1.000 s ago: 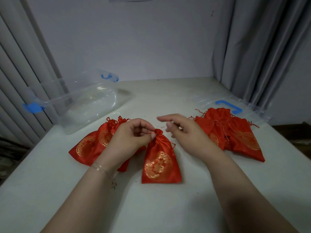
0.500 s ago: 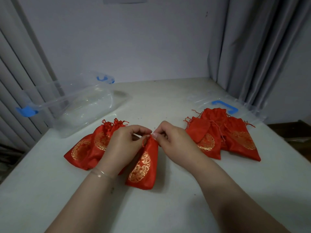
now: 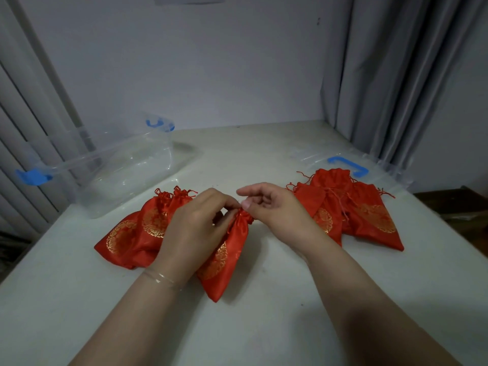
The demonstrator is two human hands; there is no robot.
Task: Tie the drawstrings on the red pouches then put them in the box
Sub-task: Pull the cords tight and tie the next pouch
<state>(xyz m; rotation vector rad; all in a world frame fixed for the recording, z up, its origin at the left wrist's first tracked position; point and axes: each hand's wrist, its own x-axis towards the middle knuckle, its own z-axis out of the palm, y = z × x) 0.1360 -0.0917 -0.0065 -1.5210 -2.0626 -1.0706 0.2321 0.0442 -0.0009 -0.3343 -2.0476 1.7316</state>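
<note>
The right hand [image 3: 274, 207] has spread its fingers, thumb still pinching the pouch [image 3: 227, 249] neck with the left hand's [image 3: 195, 228] grip.

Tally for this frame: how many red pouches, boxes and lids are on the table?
Red pouches: 6 visible (left pile 2, held pouch 1, right pile 3; overlaps may hide more)
Clear box: 1
Clear lid: 1
Total: 8

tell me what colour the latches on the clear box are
Blue, on the clear box's latches, clearest in the head view.
</note>
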